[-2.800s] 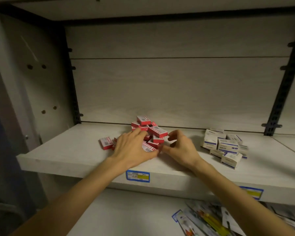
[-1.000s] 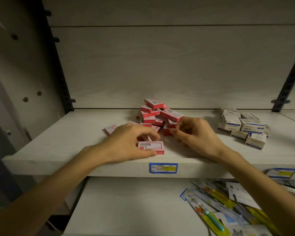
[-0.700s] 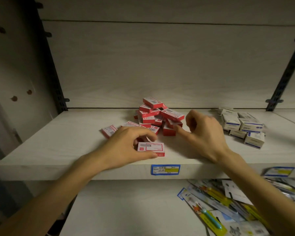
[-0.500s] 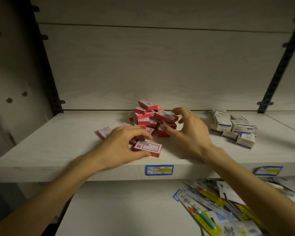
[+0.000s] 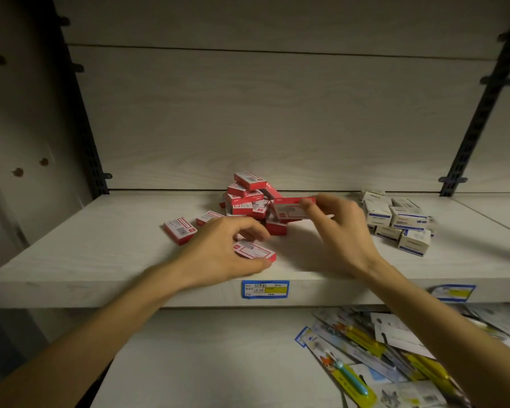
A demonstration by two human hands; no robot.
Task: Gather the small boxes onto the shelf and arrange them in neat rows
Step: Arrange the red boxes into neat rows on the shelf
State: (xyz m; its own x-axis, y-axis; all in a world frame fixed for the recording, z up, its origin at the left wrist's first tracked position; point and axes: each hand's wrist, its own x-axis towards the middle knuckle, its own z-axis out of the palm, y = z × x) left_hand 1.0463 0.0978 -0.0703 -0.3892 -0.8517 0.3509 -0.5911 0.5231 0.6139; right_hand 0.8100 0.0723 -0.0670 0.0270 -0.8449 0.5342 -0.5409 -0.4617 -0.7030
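Centre of frame: a loose pile of small red boxes sits on the pale shelf, toward its back edge, with two strays lying flat to the left of the pile. The right hand pinches one red box between thumb and fingers, lifted just clear of the pile's right side; likely picked to be carried forward to a row. The left hand rests on the shelf near the front edge, thumb and fingertips narrowly bracketing a flat red box, apparently pinning it as the row's first piece so the next can butt against it. At right, white boxes with blue bands sit in their own loose cluster, well apart. Rows not yet formed; task looks early.
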